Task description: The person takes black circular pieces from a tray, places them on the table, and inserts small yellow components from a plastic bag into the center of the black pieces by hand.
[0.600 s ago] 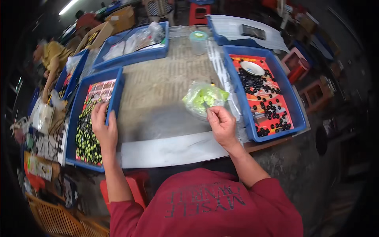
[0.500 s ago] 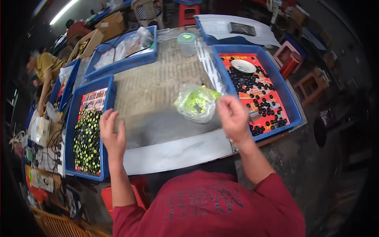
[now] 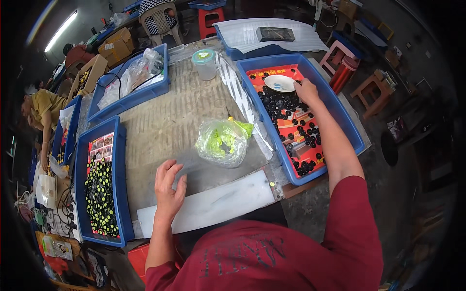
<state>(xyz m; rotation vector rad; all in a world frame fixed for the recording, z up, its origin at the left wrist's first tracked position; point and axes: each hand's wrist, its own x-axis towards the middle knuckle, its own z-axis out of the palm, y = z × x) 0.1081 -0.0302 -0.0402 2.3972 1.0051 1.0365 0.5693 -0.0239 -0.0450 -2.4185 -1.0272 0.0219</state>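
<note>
My right hand [image 3: 307, 92] reaches into the blue tray [image 3: 358, 140] at the right. Its closed fingers meet the right rim of a shallow white oval dish [image 3: 278, 83], which has small bluish pieces in it. Many small round black pieces [image 3: 310, 137] lie on the tray's red printed sheet around the dish. Over the near part of the table, my left hand [image 3: 170, 189] is raised with fingers apart, holding nothing. Nearest to it is a clear plastic bag [image 3: 232, 156] with bright yellow-green pieces inside.
At the left, a blue tray [image 3: 124, 194] holds many black pieces with yellow-green tops. Behind stand another blue tray [image 3: 145, 93] of plastic bags and a clear tub with a teal lid [image 3: 205, 65]. A white strip [image 3: 213, 201] lines the table's front edge. A person [image 3: 44, 109] works far left.
My right hand has gone from beside the plastic bag to the white dish in the right tray. My left hand stays raised and empty. The whole view has shifted.
</note>
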